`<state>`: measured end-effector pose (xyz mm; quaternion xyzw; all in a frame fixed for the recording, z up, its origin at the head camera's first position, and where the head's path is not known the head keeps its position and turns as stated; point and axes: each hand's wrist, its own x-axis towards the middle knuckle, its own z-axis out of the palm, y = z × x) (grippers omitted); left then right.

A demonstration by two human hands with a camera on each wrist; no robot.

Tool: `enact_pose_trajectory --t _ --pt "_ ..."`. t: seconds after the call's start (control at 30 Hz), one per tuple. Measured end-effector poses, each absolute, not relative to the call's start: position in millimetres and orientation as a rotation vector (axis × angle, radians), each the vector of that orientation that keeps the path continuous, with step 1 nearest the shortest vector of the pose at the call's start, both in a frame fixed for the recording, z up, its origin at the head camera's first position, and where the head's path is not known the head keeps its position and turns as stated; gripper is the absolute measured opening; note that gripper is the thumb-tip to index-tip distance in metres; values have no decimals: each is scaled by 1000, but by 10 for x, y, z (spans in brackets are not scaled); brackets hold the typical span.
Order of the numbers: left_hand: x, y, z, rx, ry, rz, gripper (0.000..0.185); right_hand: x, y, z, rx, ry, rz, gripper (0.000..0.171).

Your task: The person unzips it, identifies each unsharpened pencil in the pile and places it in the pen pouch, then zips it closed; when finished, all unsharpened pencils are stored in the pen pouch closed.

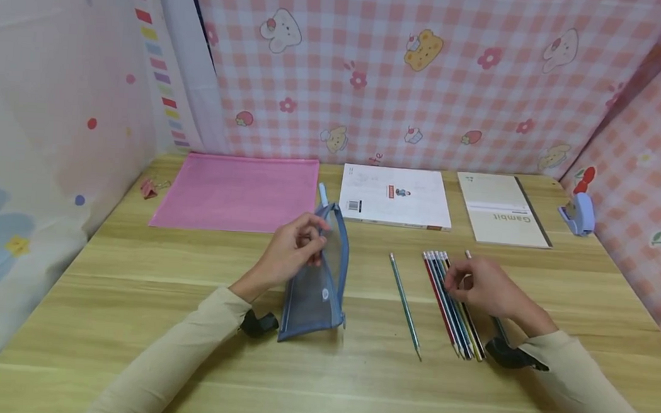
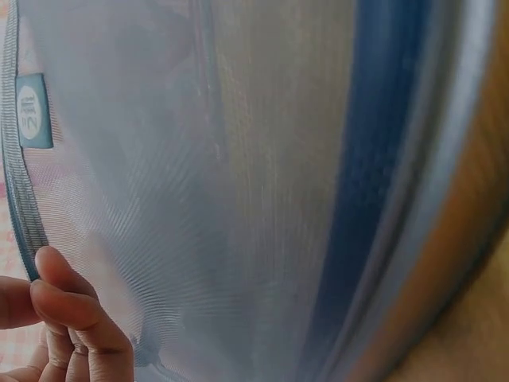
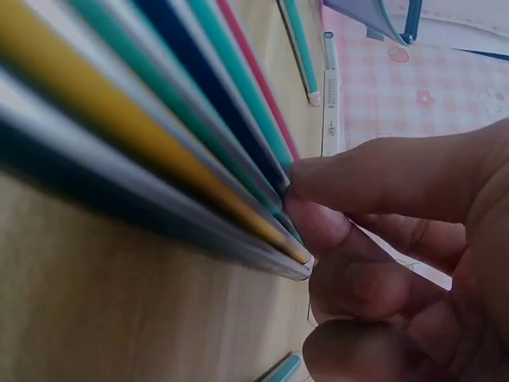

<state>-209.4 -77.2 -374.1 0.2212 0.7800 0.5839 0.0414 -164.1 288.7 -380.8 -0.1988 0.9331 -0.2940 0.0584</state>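
My left hand (image 1: 304, 244) grips the top edge of a blue mesh pencil pouch (image 1: 316, 288) and holds it upright on the wooden desk (image 1: 132, 295). In the left wrist view the mesh pouch (image 2: 238, 199) fills the frame, with my fingertips (image 2: 75, 322) at its lower left edge. My right hand (image 1: 467, 281) lies over a row of several coloured pencils (image 1: 449, 302). In the right wrist view its curled fingers (image 3: 374, 179) pinch the near ends of those pencils (image 3: 159, 135). One teal pencil (image 1: 406, 303) lies alone between pouch and row.
Along the back of the desk lie a pink folder (image 1: 235, 191), a white book (image 1: 396, 196) and a beige notebook (image 1: 501, 209). A small blue stapler-like device (image 1: 577, 213) sits at the far right, a pink binder clip (image 1: 148, 188) at the far left. Checked cloth walls enclose the desk.
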Motion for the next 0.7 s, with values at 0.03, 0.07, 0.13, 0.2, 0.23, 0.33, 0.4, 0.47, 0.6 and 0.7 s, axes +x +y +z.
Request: enact_pose_trajectory --t 0.03,0.07,0.13,0.2,0.23,0.33,0.4,0.47,0.6,0.7 --pt "-2091 -771 -3742 677 2387 1790 24 -1642 2887 -3820 -606 2835 -874 18" --pt "-2088 -771 -3741 676 2386 1793 24 -1642 2882 -3826 -611 2844 -859 18" --pt "-2082 -768 -3739 678 2380 1799 25 -1642 2870 -3843 -618 2866 -819 19" --pt "-2079 -766 -3738 678 2375 1804 25 -1639 2852 -3847 -635 2892 -774 18" --pt "-2078 -766 -3736 678 2374 1804 26 -1634 2836 -3841 -636 2901 -751 17" --pt "-2079 -771 -3738 672 2374 1803 25 -1617 2780 -3812 -652 2925 -679 14" --pt "-2080 -775 -3739 665 2376 1799 25 -1608 2737 -3788 -670 2930 -628 12" --pt "-2080 -778 -3743 660 2377 1797 25 -1603 2693 -3776 -665 2935 -579 12" --pt "-2076 -776 -3753 655 2373 1799 24 -1604 2616 -3770 -629 2939 -537 14" --pt "-2069 -766 -3753 650 2370 1801 23 -1614 2579 -3769 -558 2922 -580 15"
